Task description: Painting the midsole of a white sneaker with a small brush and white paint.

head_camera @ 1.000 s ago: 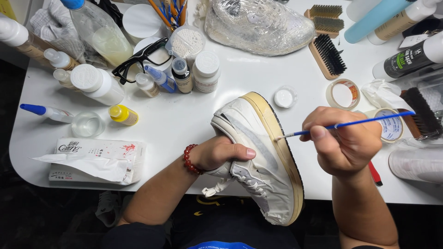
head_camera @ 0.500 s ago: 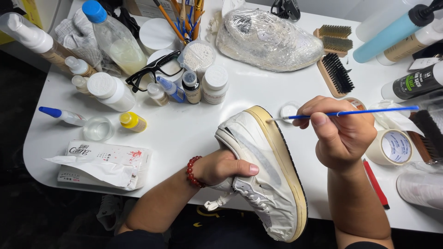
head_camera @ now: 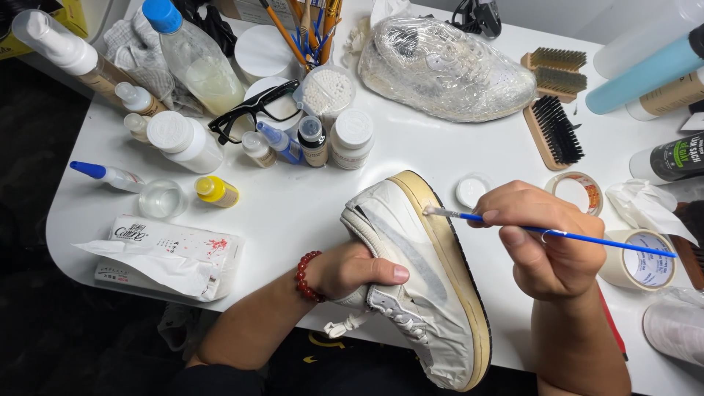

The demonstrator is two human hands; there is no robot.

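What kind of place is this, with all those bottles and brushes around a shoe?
Probably a sneaker cleaning or restoration workbench. The right hand puts a fine paintbrush to the yellowed sole of a white sneaker held by the left hand; scrub brushes and a plastic-wrapped sneaker lie nearby.

Bare forearms, red bead bracelet [head_camera: 308, 277], possibly dark sleeve

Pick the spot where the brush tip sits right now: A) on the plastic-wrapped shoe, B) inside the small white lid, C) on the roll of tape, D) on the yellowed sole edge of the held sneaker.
D: the right hand holds the blue brush with its bristles against the yellowed sole edge of the sneaker that the left hand grips.
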